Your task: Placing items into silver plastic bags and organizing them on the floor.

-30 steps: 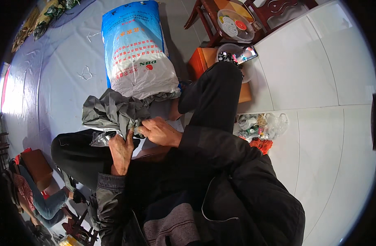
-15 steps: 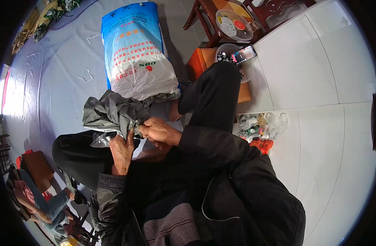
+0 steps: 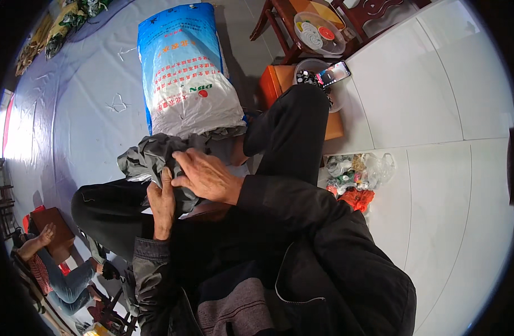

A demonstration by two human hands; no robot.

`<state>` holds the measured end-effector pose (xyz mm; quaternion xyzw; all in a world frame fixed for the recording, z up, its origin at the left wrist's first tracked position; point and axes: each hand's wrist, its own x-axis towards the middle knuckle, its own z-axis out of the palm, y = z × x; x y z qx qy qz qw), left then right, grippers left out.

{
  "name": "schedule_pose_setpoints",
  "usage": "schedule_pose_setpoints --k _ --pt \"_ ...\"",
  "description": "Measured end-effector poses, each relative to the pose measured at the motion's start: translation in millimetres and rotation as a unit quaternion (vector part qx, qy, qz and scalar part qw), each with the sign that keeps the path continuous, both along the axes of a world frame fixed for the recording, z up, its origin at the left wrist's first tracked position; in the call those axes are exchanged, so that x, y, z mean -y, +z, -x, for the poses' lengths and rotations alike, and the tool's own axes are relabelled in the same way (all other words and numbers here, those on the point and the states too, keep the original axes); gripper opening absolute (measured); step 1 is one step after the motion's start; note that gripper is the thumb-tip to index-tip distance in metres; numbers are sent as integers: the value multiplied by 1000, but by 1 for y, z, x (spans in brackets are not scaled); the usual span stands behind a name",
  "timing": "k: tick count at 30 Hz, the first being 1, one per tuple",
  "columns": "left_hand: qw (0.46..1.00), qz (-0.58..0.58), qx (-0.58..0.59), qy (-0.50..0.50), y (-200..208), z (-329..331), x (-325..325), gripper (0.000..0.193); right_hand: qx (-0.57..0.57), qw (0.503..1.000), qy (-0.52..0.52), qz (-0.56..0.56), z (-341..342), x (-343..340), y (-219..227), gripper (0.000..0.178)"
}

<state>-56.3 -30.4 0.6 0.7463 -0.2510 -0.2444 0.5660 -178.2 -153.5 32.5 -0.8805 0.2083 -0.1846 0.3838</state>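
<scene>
A crumpled grey cloth, thin and slightly shiny, lies bunched over my lap. My left hand pinches its near edge, thumb up along the folds. Across the cloth, just to the right, spreads my right hand, with index finger and thumb apart and the back of the hand uppermost. Its fingertips touch the folds; its other fingers are partly hidden. Beyond the cloth lies a large blue and white woven sack, with more grey cloth showing at its near end.
To the right stand an orange box, a clear tub with a phone on it, and a wooden chair bearing a round container. Clear plastic bags lie beside my leg. Another person sits at the lower left.
My right hand has moved up and left over the cloth, its fingers opening from a closed grip. The cloth has sunk and bunched tighter. The other person has raised a hand.
</scene>
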Motion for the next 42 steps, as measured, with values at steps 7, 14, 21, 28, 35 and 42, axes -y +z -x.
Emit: schedule_pose_setpoints --k 7,14,21,28,35,42 --pt "987 -102 -114 -52 -7 -12 -14 48 -15 999 34 -10 -1 3 -31 49" --pt "982 -56 -159 -79 6 -6 -6 35 45 997 43 -36 0 11 -26 39" --pt "940 75 -332 13 17 -26 -11 37 57 996 59 -30 12 56 -3 34" --pt "887 144 -433 69 30 -43 -13 37 -4 997 72 -18 34 116 23 29" --pt "953 61 -271 123 -8 -56 -26 40 -11 994 71 -78 40 123 28 26" --pt "995 -29 22 96 -2 -41 -21 28 -5 994 81 -73 47 130 25 25"
